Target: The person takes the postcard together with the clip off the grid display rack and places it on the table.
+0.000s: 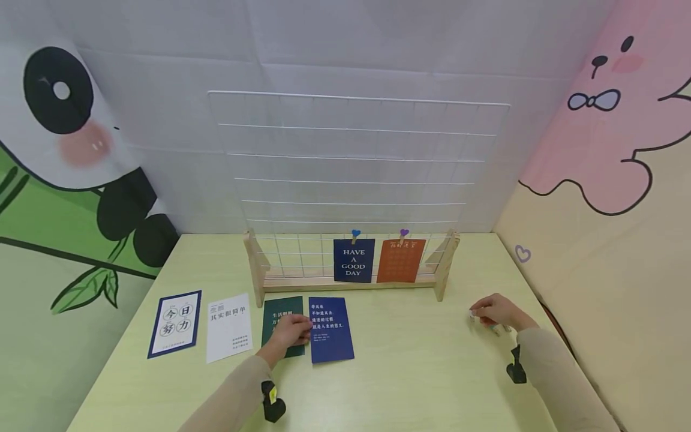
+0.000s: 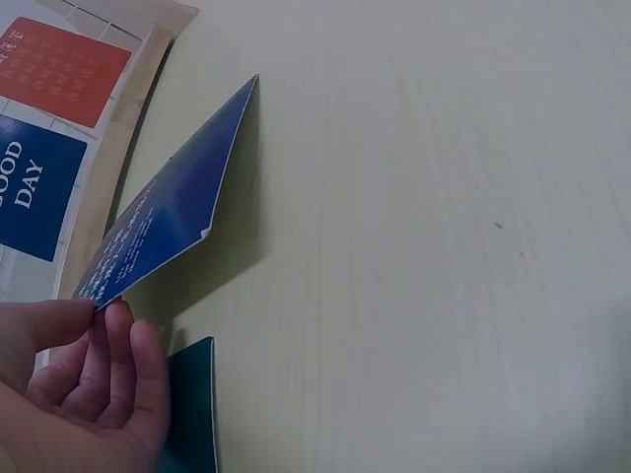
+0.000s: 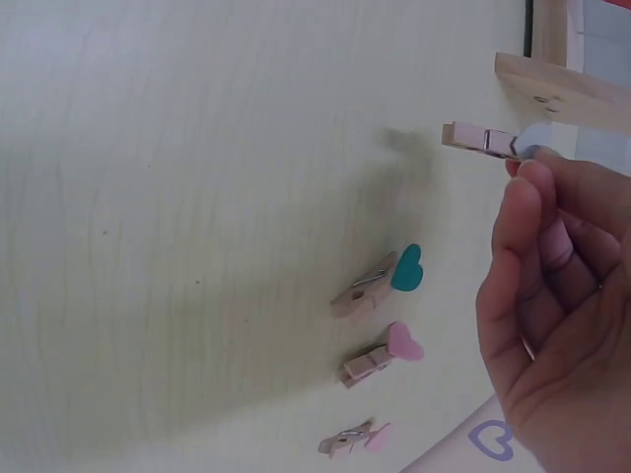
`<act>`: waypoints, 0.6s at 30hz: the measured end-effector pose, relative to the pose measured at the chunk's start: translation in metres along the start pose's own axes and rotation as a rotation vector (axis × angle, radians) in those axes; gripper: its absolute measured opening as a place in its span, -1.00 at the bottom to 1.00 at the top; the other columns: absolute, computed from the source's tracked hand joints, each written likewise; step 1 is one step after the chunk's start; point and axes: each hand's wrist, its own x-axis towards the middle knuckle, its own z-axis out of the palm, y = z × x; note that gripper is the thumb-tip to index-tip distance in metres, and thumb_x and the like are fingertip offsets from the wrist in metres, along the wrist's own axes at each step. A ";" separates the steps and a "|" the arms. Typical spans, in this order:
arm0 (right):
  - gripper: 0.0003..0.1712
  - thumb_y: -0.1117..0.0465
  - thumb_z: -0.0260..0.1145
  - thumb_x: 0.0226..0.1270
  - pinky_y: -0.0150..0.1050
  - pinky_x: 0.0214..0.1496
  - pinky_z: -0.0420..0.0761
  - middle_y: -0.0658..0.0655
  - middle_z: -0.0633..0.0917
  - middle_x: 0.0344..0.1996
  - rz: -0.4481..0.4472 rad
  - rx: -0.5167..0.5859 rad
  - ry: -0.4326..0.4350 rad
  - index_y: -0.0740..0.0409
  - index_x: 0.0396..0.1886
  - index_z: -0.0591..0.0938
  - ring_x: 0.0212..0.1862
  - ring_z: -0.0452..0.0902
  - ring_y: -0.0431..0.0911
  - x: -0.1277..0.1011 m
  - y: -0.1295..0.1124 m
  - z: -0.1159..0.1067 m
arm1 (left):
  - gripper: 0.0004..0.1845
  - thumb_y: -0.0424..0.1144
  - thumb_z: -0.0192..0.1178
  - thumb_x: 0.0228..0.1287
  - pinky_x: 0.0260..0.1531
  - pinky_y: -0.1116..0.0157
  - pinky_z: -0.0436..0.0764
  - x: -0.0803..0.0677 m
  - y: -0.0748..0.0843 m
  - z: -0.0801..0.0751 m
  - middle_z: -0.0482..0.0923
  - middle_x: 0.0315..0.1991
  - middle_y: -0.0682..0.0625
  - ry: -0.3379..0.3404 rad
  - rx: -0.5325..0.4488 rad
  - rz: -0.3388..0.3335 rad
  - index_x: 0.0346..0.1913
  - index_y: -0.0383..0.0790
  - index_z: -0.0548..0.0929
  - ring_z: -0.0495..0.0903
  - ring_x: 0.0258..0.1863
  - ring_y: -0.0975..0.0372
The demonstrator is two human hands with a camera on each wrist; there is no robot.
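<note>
My left hand [image 1: 291, 333] pinches the left edge of a dark blue card [image 1: 330, 329] with white text and lifts that edge off the table; the raised blue card [image 2: 163, 212] shows tilted in the left wrist view. A dark green card [image 1: 281, 324] lies under the hand, its corner [image 2: 192, 404] visible. My right hand [image 1: 493, 312] at the table's right holds a small wooden clothespin [image 3: 488, 141] by its white end. Three more heart clothespins lie below it: teal [image 3: 375, 283], pink [image 3: 380, 357] and another pink [image 3: 352, 438].
A white wire grid [image 1: 351, 174] in a wooden stand [image 1: 345, 282] carries a clipped navy "HAVE A GOOD DAY" card [image 1: 353, 260] and an orange card [image 1: 400, 260]. Two white cards [image 1: 175, 323] [image 1: 229, 327] lie at the left. Printed walls close in the pale green table [image 1: 421, 372].
</note>
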 end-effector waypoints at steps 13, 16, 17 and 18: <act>-0.79 0.27 0.17 0.16 -0.35 -0.67 0.35 0.02 0.49 -0.72 -0.016 -0.010 -0.047 0.38 -0.36 0.60 -0.67 0.35 -0.19 0.003 0.030 0.005 | -0.80 -0.43 0.06 0.19 -0.64 0.37 0.55 0.002 -0.002 0.004 0.50 -0.56 -0.11 0.077 0.079 0.005 -0.20 -0.54 0.52 0.44 -0.66 0.29; -0.77 0.17 0.21 0.14 -0.37 -0.72 0.32 0.01 0.50 -0.73 -0.103 0.018 -0.089 0.29 -0.39 0.62 -0.69 0.35 -0.21 0.009 0.041 0.003 | -0.81 -0.43 0.05 0.19 -0.64 0.36 0.55 0.003 -0.002 0.004 0.50 -0.55 -0.12 0.094 0.091 -0.002 -0.21 -0.52 0.53 0.45 -0.66 0.28; -0.76 0.15 0.22 0.13 -0.38 -0.72 0.31 -0.01 0.51 -0.73 -0.115 0.021 -0.097 0.27 -0.40 0.62 -0.69 0.35 -0.22 0.009 0.042 0.003 | -0.82 -0.43 0.05 0.19 -0.63 0.36 0.56 0.004 -0.002 0.004 0.50 -0.54 -0.12 0.099 0.095 -0.002 -0.22 -0.52 0.53 0.46 -0.66 0.27; -0.76 0.13 0.22 0.13 -0.39 -0.73 0.30 -0.02 0.50 -0.74 -0.127 0.020 -0.101 0.26 -0.40 0.62 -0.69 0.34 -0.23 0.010 0.044 0.002 | -0.82 -0.42 0.05 0.19 -0.63 0.36 0.56 0.004 -0.001 0.004 0.51 -0.54 -0.12 0.105 0.099 0.000 -0.22 -0.52 0.54 0.46 -0.65 0.26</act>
